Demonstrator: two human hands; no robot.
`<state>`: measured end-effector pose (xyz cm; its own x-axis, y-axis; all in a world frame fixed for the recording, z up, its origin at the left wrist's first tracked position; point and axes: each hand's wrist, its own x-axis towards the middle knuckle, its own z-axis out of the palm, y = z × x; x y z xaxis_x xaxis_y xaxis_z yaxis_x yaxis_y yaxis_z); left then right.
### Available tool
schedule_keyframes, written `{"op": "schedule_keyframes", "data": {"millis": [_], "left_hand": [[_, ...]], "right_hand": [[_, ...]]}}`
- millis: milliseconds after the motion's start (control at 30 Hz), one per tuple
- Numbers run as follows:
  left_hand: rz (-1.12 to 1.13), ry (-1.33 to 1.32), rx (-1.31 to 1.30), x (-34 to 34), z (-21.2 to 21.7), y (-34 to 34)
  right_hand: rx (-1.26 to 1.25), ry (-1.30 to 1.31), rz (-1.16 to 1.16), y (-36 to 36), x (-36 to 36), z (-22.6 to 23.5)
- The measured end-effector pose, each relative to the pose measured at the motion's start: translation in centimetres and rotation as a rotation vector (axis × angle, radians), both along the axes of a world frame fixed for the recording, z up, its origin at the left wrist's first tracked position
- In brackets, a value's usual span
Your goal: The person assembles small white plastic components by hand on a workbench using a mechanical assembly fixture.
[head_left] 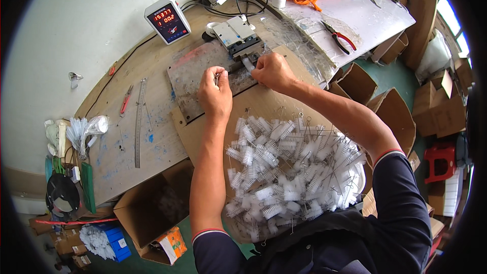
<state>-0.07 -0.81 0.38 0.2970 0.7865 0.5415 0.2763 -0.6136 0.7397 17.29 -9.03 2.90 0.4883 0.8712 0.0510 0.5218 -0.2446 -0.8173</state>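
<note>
Both my hands are at a small metal machine (236, 34) bolted on a stained steel plate (187, 78). My right hand (274, 73) is closed in a pinch on a small white bristle brush (247, 64) at the machine's front jaw. To the left of the jaw, my left hand (215, 91) has its thumb and fingers pressed together. A small dark piece shows at its fingertips, too small to name. In front of me lies a big heap of white wire-handled brushes (289, 167), many with looped wire ends.
A counter box with red digits (167, 19) stands behind the machine. Left on the table lie a steel ruler (140, 122) and a red-handled tool (126, 101). Red-handled pliers (339, 38) rest at right. Cardboard boxes (393, 116) flank the table; a red stool (440, 162) is farther right.
</note>
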Motion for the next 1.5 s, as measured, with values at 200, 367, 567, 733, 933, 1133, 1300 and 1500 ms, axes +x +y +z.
{"op": "schedule_keyframes", "data": {"millis": [200,367,567,733,933,1133,1300,1500], "left_hand": [[0.075,0.153,0.200,0.5,0.4,-0.5],[0.019,0.264,0.150,0.9,0.2,0.0],[0.022,0.192,0.138,1.2,-0.3,1.0],[-0.026,0.210,0.110,1.2,-0.3,1.1],[-0.007,0.173,0.108,1.3,-0.5,1.2],[-0.056,-0.072,0.035,0.8,-0.4,1.6],[-0.128,-0.273,-0.200,0.3,0.2,1.9],[-0.276,-0.539,-0.710,-0.1,1.4,1.6]], "right_hand": [[-0.037,0.144,-0.002,0.0,0.2,0.9],[-0.109,0.235,0.161,-1.1,1.1,1.3],[-0.234,0.077,0.513,-3.9,0.1,4.0],[-0.289,-0.219,0.674,-4.8,-1.4,5.5],[-0.414,-0.269,0.850,-5.0,-2.7,4.9],[-0.270,0.029,0.451,-4.1,-1.9,3.4],[-0.108,0.208,0.286,-3.3,0.0,1.6],[0.022,0.490,0.253,-4.4,1.1,2.5]]}}
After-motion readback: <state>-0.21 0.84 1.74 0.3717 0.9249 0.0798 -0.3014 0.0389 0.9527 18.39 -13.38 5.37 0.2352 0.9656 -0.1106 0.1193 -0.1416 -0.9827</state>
